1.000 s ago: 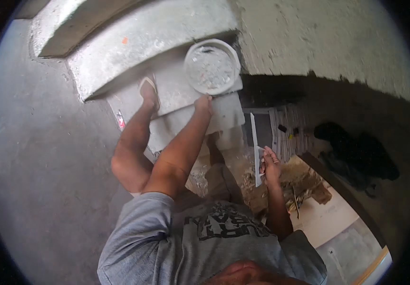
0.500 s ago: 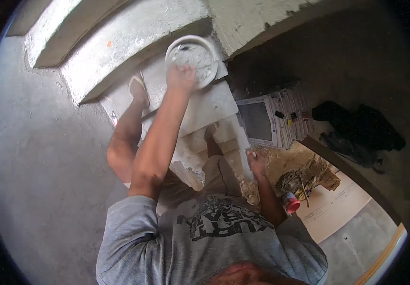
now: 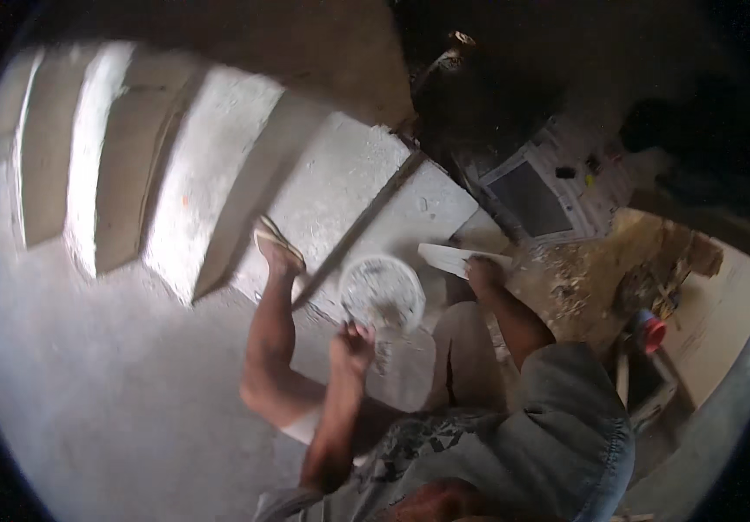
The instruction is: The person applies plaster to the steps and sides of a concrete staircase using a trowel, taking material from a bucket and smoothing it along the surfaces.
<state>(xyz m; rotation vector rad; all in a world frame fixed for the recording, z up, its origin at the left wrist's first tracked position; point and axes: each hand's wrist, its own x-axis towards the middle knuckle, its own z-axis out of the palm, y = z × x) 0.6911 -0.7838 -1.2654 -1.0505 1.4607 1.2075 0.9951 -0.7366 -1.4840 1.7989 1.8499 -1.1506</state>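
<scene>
A round white bucket (image 3: 419, 291) holding pale grey, lumpy material is in front of me, between my legs. My left hand (image 3: 353, 346) is closed at the bucket's near left rim, fingers curled against it. Just right of the bucket, my right hand (image 3: 484, 272) grips the edge of a flat, white, rectangular board (image 3: 457, 258). Its fingers wrap round that board, which is tilted and seen nearly edge-on. What lies under the bucket is mostly hidden.
Concrete steps (image 3: 218, 130) rise to the left, and my sandalled left foot (image 3: 277, 244) rests on one. To the right stand stacked framed panels (image 3: 531, 200), wood debris (image 3: 570, 291), a red-ended container (image 3: 650, 332) and a large tan sheet (image 3: 714, 326). Dark cloth-like shapes (image 3: 696, 148) lie beyond.
The bucket has come off the farther step towards me, with my left hand drawn back beside it. My right hand has turned and raised the white board. The view has swung round.
</scene>
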